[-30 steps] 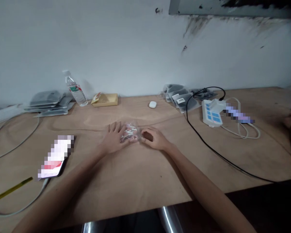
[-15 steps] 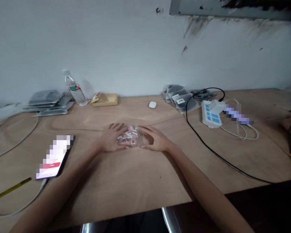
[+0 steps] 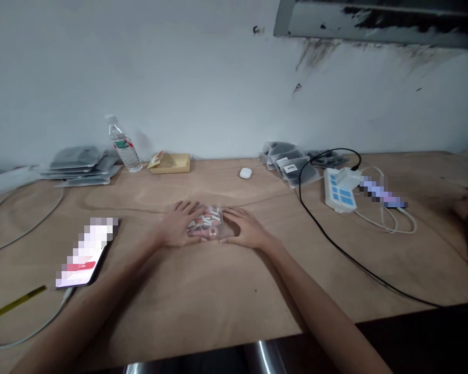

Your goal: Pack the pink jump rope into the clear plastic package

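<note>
A small clear plastic bag (image 3: 206, 222) of red and white bits lies on the wooden table (image 3: 218, 291) between my hands. My left hand (image 3: 178, 226) rests flat on the bag's left side, fingers stretched out. My right hand (image 3: 245, 228) lies flat on its right side, fingers out and pointing left over the plastic. Both hands press on the bag; neither lifts it. What the bits are I cannot make out.
A phone (image 3: 86, 253) lies to the left, with a yellow strip (image 3: 13, 305) and grey cables nearby. At the back stand a water bottle (image 3: 122, 144), grey pouches (image 3: 78, 165), a wooden tray (image 3: 171, 163), a white case (image 3: 245, 173), bagged parts (image 3: 292, 162) and a power strip (image 3: 338, 188) with a black cable.
My right hand has gone from a loose curl to lying flat on the bag. The bag has been spread flatter and both hands have closed in on it.
</note>
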The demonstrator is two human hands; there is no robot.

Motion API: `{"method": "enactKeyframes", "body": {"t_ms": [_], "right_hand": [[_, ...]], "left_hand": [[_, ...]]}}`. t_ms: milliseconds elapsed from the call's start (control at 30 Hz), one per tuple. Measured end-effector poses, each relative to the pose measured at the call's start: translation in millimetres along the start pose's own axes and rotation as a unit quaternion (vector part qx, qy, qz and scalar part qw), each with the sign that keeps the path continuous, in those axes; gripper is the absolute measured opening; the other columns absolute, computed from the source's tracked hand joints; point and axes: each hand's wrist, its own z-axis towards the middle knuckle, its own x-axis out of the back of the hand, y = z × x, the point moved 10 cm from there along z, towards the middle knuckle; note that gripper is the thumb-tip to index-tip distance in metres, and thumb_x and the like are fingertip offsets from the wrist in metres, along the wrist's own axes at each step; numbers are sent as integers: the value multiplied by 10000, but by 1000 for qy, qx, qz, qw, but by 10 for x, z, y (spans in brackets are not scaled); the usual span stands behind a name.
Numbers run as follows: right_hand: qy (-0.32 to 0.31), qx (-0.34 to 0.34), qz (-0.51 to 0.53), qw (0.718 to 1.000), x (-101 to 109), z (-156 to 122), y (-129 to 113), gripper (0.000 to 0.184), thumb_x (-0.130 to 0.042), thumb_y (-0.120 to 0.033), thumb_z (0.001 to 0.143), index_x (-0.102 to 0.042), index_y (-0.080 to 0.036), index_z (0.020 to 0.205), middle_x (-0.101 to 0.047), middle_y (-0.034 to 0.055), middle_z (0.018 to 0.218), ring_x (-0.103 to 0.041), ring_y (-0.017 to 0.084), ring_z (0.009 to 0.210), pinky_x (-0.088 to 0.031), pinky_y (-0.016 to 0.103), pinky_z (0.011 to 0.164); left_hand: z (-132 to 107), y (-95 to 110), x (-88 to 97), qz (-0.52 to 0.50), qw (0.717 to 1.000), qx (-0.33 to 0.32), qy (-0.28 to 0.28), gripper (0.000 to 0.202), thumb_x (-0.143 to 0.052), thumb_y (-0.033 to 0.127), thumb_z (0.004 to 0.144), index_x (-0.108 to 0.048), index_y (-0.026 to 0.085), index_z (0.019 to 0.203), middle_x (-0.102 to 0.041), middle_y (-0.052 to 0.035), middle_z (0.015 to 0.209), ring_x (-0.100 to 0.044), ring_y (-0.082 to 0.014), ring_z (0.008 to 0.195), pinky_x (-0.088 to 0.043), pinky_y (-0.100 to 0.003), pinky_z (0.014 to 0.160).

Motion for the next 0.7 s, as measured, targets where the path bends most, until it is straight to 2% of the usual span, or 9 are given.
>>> {"method": "enactKeyframes", "body": {"t_ms": [200,367,600,700], "right_hand": [[-7,9,0,1000,-7,-35,57,801,-696,-703,812,-546,-253,1458,-532,135,1501,-460,347,1401,-357,562,1157],[-32,21,-12,999,-54,-55,33,757,-614,-671,895,-498,-231,1499,-488,151,1536,-409,357,1439,-337,584,1167],[-3,8,27,1000,77,-76,68,778,-619,-646,907,-382,-301,1563,-465,105,1562,-470,337,1399,-385,557,1147],[3,-3,30,1000,117,-94,117,731,-560,-626,949,-386,-269,1563,-470,122,1555,-477,343,1392,-391,564,1139]], "left_hand": [[8,39,58,-8,1000,3,3,855,-589,707,839,-400,230,1523,-452,-169,1526,-408,-370,1390,-278,-550,1150],[-2,23,58,-12,1000,12,3,858,-586,713,833,-396,235,1520,-439,-156,1545,-402,-358,1403,-266,-524,1161],[2,13,61,-17,1000,20,9,982,-556,727,839,-220,199,1596,-409,-169,1569,-400,-359,1409,-273,-519,1155],[-2,16,53,-17,1000,20,5,999,-561,724,835,-219,174,1595,-407,-177,1570,-401,-362,1407,-266,-516,1161]]}}
